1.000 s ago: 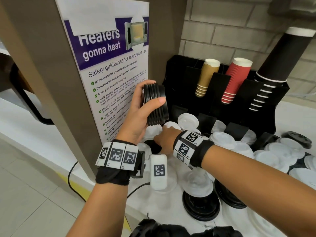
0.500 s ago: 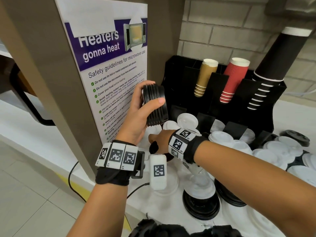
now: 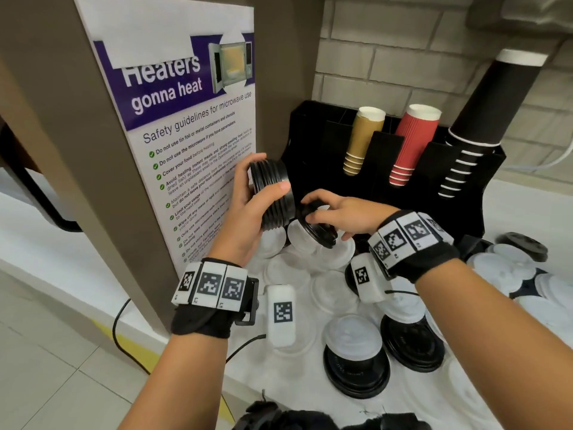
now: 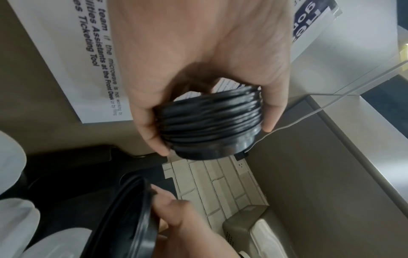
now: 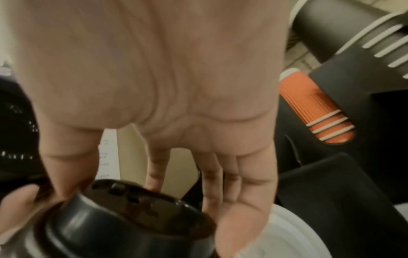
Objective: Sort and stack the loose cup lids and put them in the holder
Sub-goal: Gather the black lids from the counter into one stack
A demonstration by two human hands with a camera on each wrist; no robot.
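My left hand (image 3: 248, 218) grips a stack of black lids (image 3: 273, 193) on its side, near the poster (image 3: 186, 144). Just right of it, my right hand (image 3: 338, 212) pinches one black lid (image 3: 319, 231) above the white lids (image 3: 335, 293), near the holder (image 3: 384, 181).

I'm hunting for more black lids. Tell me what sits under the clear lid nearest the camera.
The clear lid sits on a stack of black lids on the counter. How many are in the stack, or whether anything lies beneath them, cannot be seen.
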